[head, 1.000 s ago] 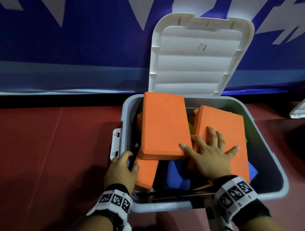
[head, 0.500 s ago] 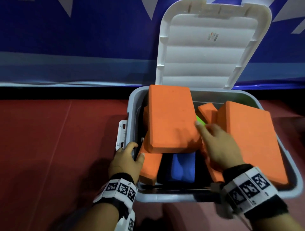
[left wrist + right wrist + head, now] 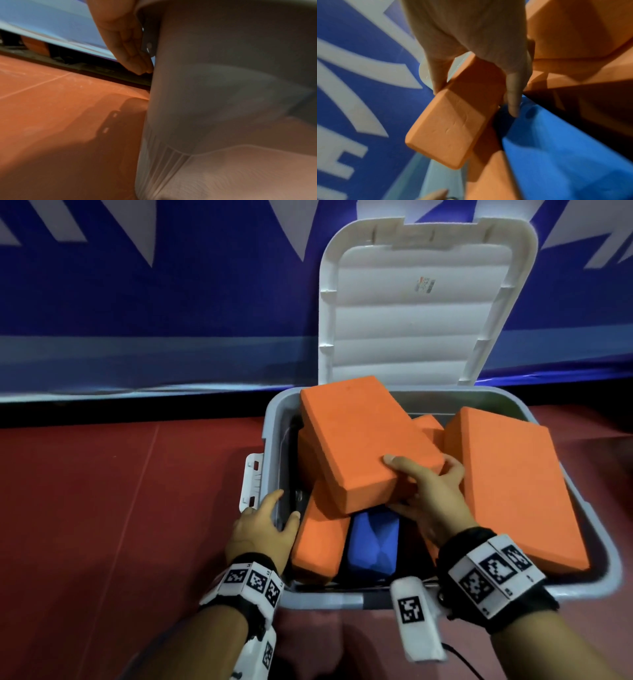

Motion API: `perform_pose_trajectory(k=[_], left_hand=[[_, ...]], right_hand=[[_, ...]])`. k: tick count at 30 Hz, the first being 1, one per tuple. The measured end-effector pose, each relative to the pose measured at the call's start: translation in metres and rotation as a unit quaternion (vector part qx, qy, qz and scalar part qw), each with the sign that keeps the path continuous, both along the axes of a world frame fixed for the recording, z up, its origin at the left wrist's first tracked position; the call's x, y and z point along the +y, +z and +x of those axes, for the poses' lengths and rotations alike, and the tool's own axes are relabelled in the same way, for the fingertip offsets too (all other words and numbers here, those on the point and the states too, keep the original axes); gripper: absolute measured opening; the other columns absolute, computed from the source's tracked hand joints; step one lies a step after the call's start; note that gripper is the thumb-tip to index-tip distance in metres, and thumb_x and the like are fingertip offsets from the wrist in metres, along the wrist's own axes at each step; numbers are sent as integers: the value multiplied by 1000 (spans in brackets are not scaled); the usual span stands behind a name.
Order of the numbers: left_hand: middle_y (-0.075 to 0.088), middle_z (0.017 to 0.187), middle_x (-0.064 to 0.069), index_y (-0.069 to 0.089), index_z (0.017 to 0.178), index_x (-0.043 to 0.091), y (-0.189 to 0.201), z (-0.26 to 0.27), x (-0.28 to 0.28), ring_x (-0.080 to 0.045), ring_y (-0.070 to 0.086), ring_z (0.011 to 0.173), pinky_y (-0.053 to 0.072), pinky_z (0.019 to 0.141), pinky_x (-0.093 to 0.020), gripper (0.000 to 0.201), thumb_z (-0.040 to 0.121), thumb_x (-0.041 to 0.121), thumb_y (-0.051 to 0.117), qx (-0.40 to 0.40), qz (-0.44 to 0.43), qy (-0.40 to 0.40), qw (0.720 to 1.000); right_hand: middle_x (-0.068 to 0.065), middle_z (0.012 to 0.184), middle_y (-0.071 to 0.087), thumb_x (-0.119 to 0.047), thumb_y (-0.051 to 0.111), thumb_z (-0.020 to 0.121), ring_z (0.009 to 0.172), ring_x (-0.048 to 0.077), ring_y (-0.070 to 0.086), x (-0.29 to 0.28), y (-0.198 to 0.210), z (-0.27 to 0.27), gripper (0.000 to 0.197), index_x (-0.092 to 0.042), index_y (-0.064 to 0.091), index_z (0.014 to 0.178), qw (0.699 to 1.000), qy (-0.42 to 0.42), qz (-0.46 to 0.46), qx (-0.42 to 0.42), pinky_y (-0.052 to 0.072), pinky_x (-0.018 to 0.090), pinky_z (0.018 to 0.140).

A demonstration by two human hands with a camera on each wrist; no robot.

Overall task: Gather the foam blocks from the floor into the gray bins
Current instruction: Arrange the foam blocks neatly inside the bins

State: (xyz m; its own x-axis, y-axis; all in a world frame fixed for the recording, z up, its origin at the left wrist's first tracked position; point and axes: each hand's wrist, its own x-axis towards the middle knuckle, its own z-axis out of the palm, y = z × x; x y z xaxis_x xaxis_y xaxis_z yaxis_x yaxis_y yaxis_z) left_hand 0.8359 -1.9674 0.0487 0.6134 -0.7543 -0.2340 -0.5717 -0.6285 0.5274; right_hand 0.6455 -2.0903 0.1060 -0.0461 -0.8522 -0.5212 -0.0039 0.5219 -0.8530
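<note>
1. While the right hand (image 3: 431, 498) grips the near corner of the top orange block (image 3: 370, 440), thumb on its upper face and fingers curled under, that block lies tilted across the pile inside the gray bin (image 3: 599, 577); the right wrist view shows the same grip on the block (image 3: 453, 121).
2. Left hand (image 3: 263, 525) holds the bin's left rim, thumb inside and fingers down the outer wall (image 3: 223, 94), seemingly to steady it.
3. Already in the bin: a second large orange block (image 3: 513, 481) leaning on the right side, another orange block (image 3: 318, 542) at the near left, more orange pieces beneath, and a blue block (image 3: 373, 542) wedged low between them.
4. No loose blocks show on the red floor (image 3: 102, 508) in view, so gathering looks nearly finished here, though the floor out of frame cannot be judged.
5. What remains, by my reading, is settling the pile: the blocks stand above the rim, and the white lid (image 3: 411, 313), propped open against the wall, likely cannot close until they lie flatter.
</note>
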Motion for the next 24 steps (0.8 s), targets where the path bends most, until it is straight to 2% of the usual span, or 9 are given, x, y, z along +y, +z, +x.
perform_pose_trajectory(k=[2,4,6,10,13,15,17,20,24], left_hand=[[57,111,-7,40,134,45,1,2,0,-25,57,101,49,81,-32,50,86,57,48,3,11,-9,1000],[56,117,-9,37,138,43,3,2,-1,-26,57,104,47,85,-32,52,88,57,45,9,21,-17,1000],[53,122,-11,28,141,44,6,3,-1,-28,57,106,48,87,-34,55,90,58,40,14,41,-29,999],[38,130,-12,-1,146,47,15,0,0,-29,49,112,45,85,-37,64,91,62,29,-37,105,-63,992],[24,138,-7,-6,147,45,24,-6,1,-27,36,119,41,95,-41,70,89,67,27,-112,162,-79,977],[11,150,-4,2,148,42,29,-9,-2,-28,21,132,19,109,-56,71,87,70,24,-197,202,-110,953],[4,156,-5,12,148,36,34,-15,-9,-29,4,141,-10,106,-64,70,87,69,24,-269,183,-149,934],[-9,158,-9,5,149,36,31,-39,-20,-30,-11,144,-25,96,-66,70,89,66,23,-289,155,-227,917],[-25,155,-7,-16,143,46,5,-60,-27,-34,23,139,-14,105,-66,64,91,66,16,-179,212,-292,915]], right_hand=[[8,131,39,-46,88,34,114,36,53,-2,9,-3,100,-46,33,118,996,-68,-53,10,52,39,64],[8,129,38,-39,86,47,108,29,54,4,23,-5,91,-44,36,123,981,-104,-143,80,49,41,83],[5,124,32,-26,81,62,101,13,47,16,39,-7,80,-36,37,129,951,-122,-250,135,40,27,95],[3,117,29,-19,77,62,94,-11,38,28,66,-13,72,-23,45,127,876,-129,-432,173,35,7,90],[7,116,29,-21,75,60,99,0,39,32,75,-22,68,-12,48,122,834,-126,-499,202,29,2,90],[6,115,28,-18,77,60,106,13,41,32,75,-27,67,-11,48,121,831,-128,-501,204,30,4,93],[-2,113,28,-19,77,60,107,21,41,28,70,-31,67,-13,49,120,832,-121,-496,217,31,7,94],[-10,111,25,-29,75,60,111,23,39,26,61,-35,65,-27,47,118,825,-87,-499,251,35,24,103],[3,117,22,-32,73,64,112,8,26,24,53,-37,68,-27,42,124,805,-43,-515,292,27,18,106]])
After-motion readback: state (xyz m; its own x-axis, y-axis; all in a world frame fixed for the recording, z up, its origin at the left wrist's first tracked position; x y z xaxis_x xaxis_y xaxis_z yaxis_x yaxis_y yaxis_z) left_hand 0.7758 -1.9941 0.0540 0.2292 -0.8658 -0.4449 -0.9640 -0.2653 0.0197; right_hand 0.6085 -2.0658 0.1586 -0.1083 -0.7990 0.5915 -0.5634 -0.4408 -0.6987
